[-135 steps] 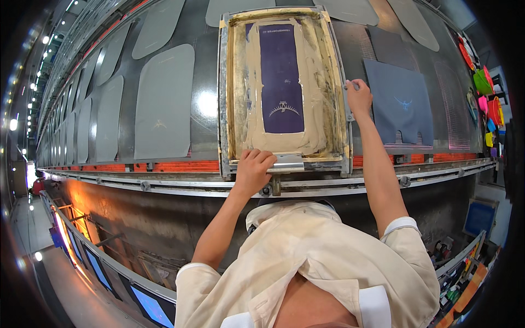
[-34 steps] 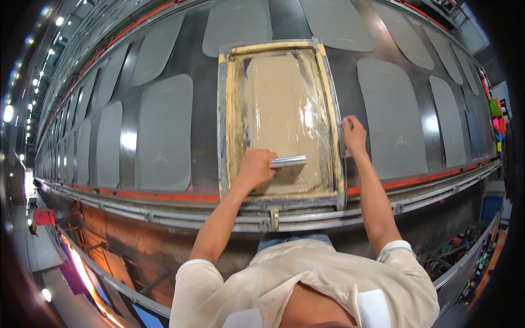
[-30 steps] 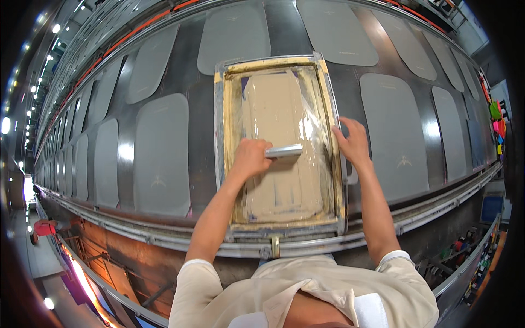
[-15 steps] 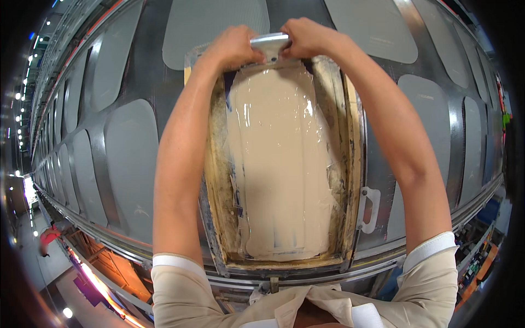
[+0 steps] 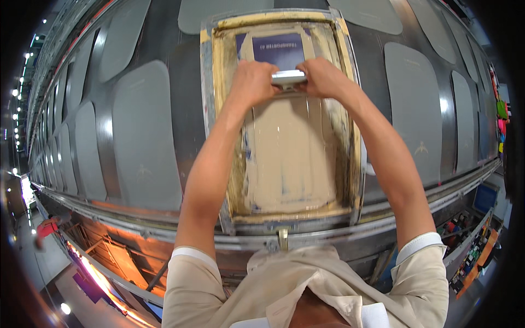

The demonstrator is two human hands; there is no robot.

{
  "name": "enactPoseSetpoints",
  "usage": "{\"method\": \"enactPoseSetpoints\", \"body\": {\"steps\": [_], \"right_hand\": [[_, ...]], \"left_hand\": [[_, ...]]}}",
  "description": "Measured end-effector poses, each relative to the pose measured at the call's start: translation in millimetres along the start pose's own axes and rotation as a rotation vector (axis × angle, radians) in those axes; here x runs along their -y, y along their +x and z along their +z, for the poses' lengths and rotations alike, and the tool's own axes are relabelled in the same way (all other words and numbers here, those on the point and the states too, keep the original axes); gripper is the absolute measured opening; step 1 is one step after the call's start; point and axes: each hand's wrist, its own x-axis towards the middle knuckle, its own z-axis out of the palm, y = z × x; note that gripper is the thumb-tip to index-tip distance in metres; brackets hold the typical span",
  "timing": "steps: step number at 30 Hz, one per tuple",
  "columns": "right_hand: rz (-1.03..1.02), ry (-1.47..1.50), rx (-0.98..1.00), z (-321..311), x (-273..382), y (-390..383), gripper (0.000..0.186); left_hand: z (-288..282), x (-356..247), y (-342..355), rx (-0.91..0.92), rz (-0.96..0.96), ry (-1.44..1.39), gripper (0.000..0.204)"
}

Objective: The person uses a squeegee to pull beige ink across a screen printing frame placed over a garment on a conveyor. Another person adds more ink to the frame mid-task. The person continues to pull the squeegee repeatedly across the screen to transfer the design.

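Both my hands grip a squeegee with a pale metal handle [image 5: 289,77], one at each end. My left hand [image 5: 255,82] closes round its left end and my right hand [image 5: 322,79] round its right end. The squeegee lies crosswise on a printing screen, whose worn, yellowed frame [image 5: 276,17] surrounds it. Wet beige ink [image 5: 290,147] covers the mesh on the near side of the squeegee. Beyond it, a dark blue patch [image 5: 279,48] with pale lettering shows between thin beige margins. The squeegee's blade is hidden under the handle and my fingers.
Several grey rounded panels [image 5: 143,126] lie in rows on the dark table [image 5: 188,109] to either side. A metal rail [image 5: 158,216] runs along the near edge. An orange glow [image 5: 117,257] shows at lower left, and cluttered shelves [image 5: 470,246] stand at lower right.
My hands have drawn the squeegee from the screen's far end toward me, uncovering the blue patch behind it. My elbows are more bent, and the view has shifted.
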Motion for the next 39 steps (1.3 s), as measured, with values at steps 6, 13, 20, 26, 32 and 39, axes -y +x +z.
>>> {"method": "enactPoseSetpoints", "body": {"steps": [6,13,20,26,32,39], "right_hand": [[0.046,0.073,0.04,60,93,-164,0.02],[-0.002,-0.011,-0.007,80,142,-235,0.027],[0.001,0.014,0.055,51,93,-164,0.02],[-0.038,-0.089,-0.048,-12,-14,22,0.022],[0.042,-0.095,0.004,-54,-78,136,0.034],[0.034,-0.024,0.06,-59,-83,154,0.037]], "left_hand": [[29,-88,-175,-0.027,0.037,-0.109,0.021],[39,-126,-251,-0.026,0.044,-0.105,0.024],[18,-89,-172,0.074,0.046,-0.088,0.019],[-5,14,18,-0.146,0.096,0.028,0.018],[-33,64,138,-0.031,0.021,0.085,0.03],[-25,84,158,0.01,-0.033,-0.002,0.036]]}}
